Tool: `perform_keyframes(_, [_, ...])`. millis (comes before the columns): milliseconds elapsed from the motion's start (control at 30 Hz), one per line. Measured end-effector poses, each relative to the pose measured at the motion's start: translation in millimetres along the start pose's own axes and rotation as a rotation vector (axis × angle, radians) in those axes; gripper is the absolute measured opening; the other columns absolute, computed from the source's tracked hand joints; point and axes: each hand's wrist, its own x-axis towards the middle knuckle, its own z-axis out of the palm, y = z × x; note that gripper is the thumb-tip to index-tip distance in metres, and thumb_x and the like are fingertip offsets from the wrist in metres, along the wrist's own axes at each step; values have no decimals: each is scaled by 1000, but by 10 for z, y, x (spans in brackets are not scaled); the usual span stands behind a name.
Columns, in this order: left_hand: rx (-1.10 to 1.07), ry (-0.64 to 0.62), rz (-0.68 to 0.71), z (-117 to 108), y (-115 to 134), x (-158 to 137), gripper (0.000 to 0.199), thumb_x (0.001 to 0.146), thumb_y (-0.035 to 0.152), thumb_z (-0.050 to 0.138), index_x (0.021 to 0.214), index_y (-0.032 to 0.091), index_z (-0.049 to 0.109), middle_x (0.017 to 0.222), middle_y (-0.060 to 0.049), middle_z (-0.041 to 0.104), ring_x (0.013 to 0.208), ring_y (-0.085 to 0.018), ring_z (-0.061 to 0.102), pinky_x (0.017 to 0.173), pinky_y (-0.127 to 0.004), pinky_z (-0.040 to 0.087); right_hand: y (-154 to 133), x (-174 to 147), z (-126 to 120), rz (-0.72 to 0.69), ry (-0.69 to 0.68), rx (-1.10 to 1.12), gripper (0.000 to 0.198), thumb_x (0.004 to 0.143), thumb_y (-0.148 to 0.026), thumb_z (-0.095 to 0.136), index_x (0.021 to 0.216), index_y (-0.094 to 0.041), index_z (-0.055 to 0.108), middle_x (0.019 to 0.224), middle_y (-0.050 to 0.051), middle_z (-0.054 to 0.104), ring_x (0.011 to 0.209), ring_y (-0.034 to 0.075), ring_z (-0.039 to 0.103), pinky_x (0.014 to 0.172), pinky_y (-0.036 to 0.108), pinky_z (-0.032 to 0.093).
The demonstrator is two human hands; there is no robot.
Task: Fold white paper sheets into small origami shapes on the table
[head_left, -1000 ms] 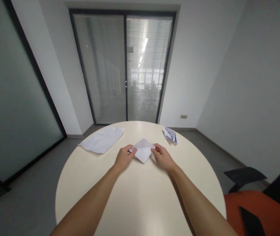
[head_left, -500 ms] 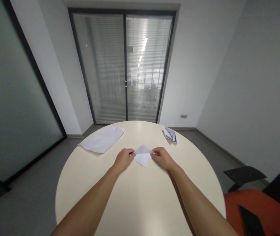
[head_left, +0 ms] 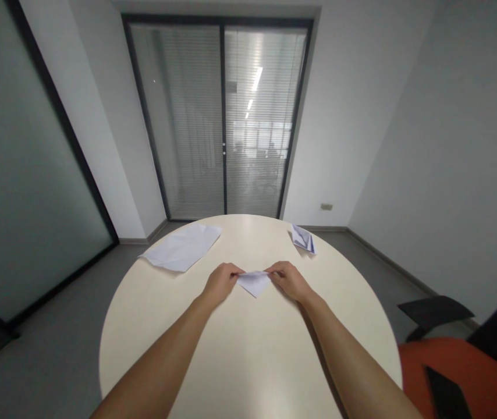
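Between my two hands is a small folded piece of white paper (head_left: pixel 254 284), its lower point towards me and its upper edge nearly straight. My left hand (head_left: pixel 222 283) pinches the paper's left corner between thumb and fingers. The right corner is pinched by my right hand (head_left: pixel 290 280) in the same way. Both hands rest low over the round cream table (head_left: pixel 235 361), near its middle. The fingertips partly cover the paper's corners.
A larger creased sheet of white paper (head_left: pixel 183 248) lies at the table's far left. At the far right sits a folded paper piece (head_left: pixel 303 239). An orange chair (head_left: pixel 471 375) with black armrests stands to the right. Beyond the table is a glass door with blinds (head_left: pixel 187 128).
The paper's far point has been folded down, so its diamond shape has become a downward triangle. Both hands keep their pinch at the side corners and have barely shifted.
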Motion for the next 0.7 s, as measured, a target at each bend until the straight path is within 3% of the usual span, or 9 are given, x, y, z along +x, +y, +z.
perform_keyframes(300, [117, -20, 111, -19, 66, -15, 39, 81, -2, 54, 98, 23, 78, 100, -3, 76, 97, -21, 62, 94, -35, 48, -11, 1, 5, 1, -40, 52, 30, 83, -17, 56, 98, -23, 80, 98, 8, 76, 91, 22, 68, 88, 36, 51])
perform_keyframes(700, [212, -67, 130, -33, 141, -58, 41, 82, -1, 49, 102, 21, 77, 105, -4, 73, 101, -22, 60, 94, -34, 47, 2, 23, 25, -35, -84, 60, 42, 74, -7, 49, 98, -20, 81, 102, 9, 77, 92, 21, 70, 89, 34, 52])
